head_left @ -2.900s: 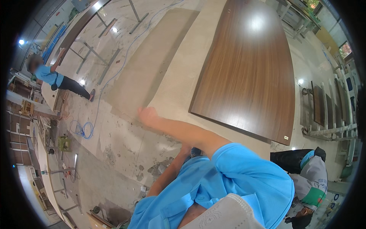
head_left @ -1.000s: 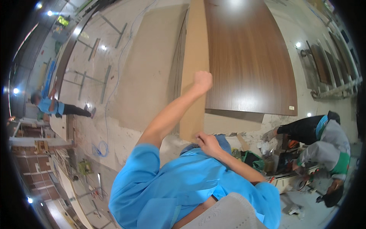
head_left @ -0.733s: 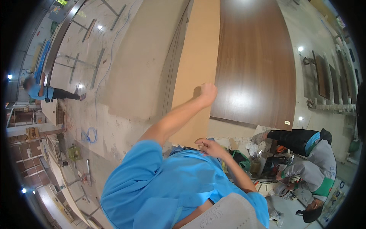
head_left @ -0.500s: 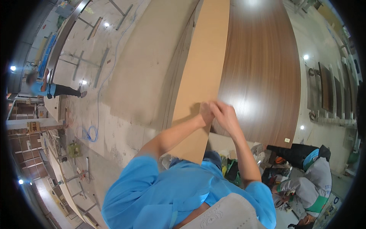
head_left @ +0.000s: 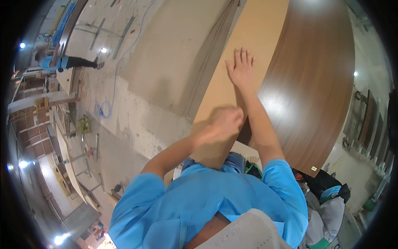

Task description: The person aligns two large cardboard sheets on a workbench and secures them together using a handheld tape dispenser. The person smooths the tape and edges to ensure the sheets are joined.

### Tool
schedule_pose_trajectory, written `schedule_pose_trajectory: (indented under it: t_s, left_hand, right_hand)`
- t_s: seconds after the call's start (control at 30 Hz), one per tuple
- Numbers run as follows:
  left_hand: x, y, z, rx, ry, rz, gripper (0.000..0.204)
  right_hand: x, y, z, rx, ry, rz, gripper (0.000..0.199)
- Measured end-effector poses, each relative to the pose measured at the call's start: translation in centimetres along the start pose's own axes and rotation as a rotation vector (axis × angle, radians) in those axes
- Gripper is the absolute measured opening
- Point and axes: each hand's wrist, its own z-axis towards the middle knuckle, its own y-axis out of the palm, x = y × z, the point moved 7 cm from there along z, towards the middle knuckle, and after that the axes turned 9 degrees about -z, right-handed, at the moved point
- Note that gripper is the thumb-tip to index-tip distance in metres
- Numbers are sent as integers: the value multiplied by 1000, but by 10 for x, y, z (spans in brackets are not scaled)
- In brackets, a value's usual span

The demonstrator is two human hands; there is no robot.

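A long tan board (head_left: pixel 215 93) runs away from my body. My right hand (head_left: pixel 241 69) rests flat on its far part, with the fingers stretched out and spread. Closer to me, my left hand (head_left: pixel 226 120) is curled closed above the near part of the board, by its right edge. That hand is slightly blurred, and anything inside its fingers is hidden. To the right of the tan board lies a wide brown wood-grain panel (head_left: pixel 306 91) with a small pale label at its near corner. Neither hand touches the panel.
A blue hose (head_left: pixel 106 110) coils on the floor at left. A person in a blue shirt (head_left: pixel 54 62) stands at far left beside a long bench. Racked dark panels (head_left: pixel 367 120) stand at right. Grey and green clothing (head_left: pixel 327 220) and a black bag-like heap (head_left: pixel 327 182) lie at lower right.
My hands were together over the board's right edge. They have parted: the right reached forward and flattened on the board, while the left stayed closed nearer me. The view has also turned.
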Motion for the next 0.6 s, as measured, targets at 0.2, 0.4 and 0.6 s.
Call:
schedule_pose_trajectory:
  t_s: [0.2,0.4,0.6]
  left_hand:
    - [-132,-46,9,225,-545,-826,66]
    - [-138,-25,29,-20,-149,-1167,76]
    - [-134,-29,34,-28,91,-970,73]
  right_hand:
    - [-1,-3,1,-58,30,-57,72]
    - [-2,-13,-37,-71,232,-167,70]
    - [-32,-22,-104,-133,389,-224,71]
